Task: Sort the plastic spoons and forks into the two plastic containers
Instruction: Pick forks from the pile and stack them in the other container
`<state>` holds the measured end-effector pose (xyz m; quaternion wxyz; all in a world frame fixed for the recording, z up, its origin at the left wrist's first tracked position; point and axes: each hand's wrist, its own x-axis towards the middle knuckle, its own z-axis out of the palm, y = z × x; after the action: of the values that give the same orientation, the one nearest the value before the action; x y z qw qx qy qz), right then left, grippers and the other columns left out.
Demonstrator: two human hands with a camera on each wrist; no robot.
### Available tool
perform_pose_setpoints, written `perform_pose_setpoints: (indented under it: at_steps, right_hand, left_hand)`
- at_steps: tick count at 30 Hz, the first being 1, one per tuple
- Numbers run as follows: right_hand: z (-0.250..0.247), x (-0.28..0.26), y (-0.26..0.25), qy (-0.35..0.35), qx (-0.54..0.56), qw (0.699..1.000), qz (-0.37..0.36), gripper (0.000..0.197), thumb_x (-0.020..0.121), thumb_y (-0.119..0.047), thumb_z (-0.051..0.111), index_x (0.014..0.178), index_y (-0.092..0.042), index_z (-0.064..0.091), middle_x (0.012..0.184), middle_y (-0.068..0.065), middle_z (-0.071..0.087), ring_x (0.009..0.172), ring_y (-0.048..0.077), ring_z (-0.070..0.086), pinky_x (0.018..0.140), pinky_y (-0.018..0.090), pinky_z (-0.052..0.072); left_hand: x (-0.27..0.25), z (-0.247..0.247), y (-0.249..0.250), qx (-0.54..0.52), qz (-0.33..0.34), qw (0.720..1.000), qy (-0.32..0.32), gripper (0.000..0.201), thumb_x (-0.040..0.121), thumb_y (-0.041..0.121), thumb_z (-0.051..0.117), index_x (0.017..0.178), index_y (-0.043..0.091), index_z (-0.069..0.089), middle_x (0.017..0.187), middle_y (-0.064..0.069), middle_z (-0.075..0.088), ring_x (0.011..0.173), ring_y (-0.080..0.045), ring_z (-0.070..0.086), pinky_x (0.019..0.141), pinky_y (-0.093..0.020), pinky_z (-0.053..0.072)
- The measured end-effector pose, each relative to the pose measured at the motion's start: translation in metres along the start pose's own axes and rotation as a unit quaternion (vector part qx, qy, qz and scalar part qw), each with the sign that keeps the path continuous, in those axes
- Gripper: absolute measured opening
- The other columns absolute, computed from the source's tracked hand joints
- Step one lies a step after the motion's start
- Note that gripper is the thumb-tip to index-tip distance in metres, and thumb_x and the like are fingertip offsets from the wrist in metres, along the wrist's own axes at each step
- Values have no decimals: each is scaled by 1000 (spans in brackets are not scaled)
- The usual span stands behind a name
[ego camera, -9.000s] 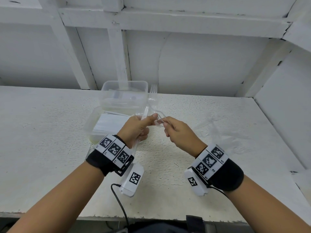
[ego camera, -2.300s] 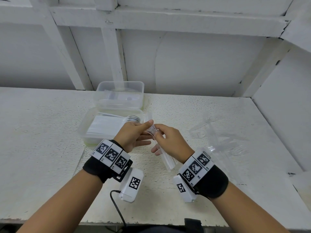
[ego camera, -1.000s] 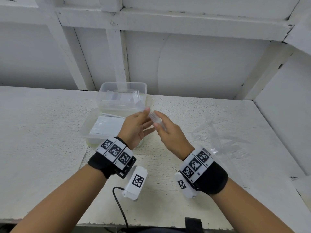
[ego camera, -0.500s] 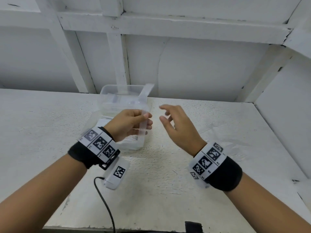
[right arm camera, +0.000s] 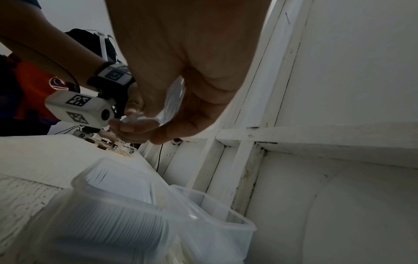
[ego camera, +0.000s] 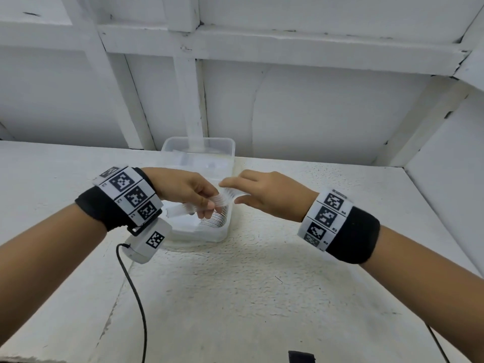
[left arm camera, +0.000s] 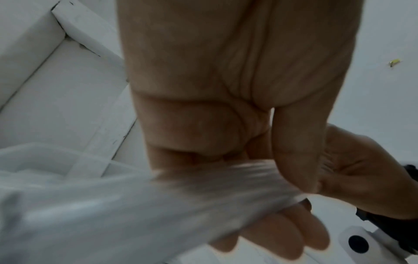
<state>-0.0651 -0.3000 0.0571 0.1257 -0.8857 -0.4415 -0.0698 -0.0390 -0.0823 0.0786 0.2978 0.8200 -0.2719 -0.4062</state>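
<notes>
My left hand (ego camera: 207,203) grips a stack of clear plastic cutlery (ego camera: 222,199), held nearly level just above the near clear container (ego camera: 199,235). That container holds a row of stacked cutlery. My right hand (ego camera: 233,192) pinches the stack's right end between thumb and fingers. In the left wrist view the stack (left arm camera: 158,196) is blurred under my thumb, so I cannot tell spoons from forks. The right wrist view shows the stack's end (right arm camera: 174,101) inside my right hand (right arm camera: 158,125). The far container (ego camera: 225,150) stands behind, against the wall.
Both containers (right arm camera: 101,223) (right arm camera: 226,223) sit side by side at the back of the white table (ego camera: 235,297). A black cable (ego camera: 131,284) hangs from the left wrist camera across the table's front left. White walls and beams close off the back and right.
My left hand has lowered the stack and turned it from upright to nearly level over the near container. My right hand, open and apart before, has come in onto the stack's end.
</notes>
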Motion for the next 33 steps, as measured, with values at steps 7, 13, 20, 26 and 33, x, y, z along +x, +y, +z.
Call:
perform_pose_setpoints:
  at_steps: [7,13,20,26,33]
  right_hand:
    - [12,20,18,65,48,997,0,45,88,-34,39,115,-8,63,95,12,67,71,32,65,59,41,55]
    - [28,48,36,53,-10,998,20,30,87,-10,53,116,-7,57,88,16,60,47,33,52,39,40,49]
    - [36,101,82,20,77,992,100,34,96,-9,46,130,-7,51,115,19,56,98,37,57,86,42,45]
    - [51,144,119,-26,132,974,181,32,97,-14,44,128,-11,51,120,15,58,110,29,53,89,31,36]
    - [78,171,126,-101,150,962,203,32,97,-15,43,128,-13,50,125,9,58,112,27,53,92,29,37]
  left_hand:
    - [7,-24,-7,29,-27,999,13,17,97,14,48,100,19,63,73,9,61,70,-4,56,72,-23,46]
    - [20,-53,-19,50,-40,997,54,16,97,15,47,100,23,61,76,9,60,67,1,56,67,-12,43]
    - [29,-98,-50,108,-73,968,214,21,96,22,49,113,20,61,110,7,62,101,-6,54,81,-11,37]
    - [30,-133,-103,-29,-178,887,424,27,96,17,46,117,7,60,108,-9,62,93,-22,56,84,-33,45]
    - [46,-130,-141,-171,-283,878,346,26,97,15,45,116,0,55,105,-14,61,79,-24,62,73,-34,55]
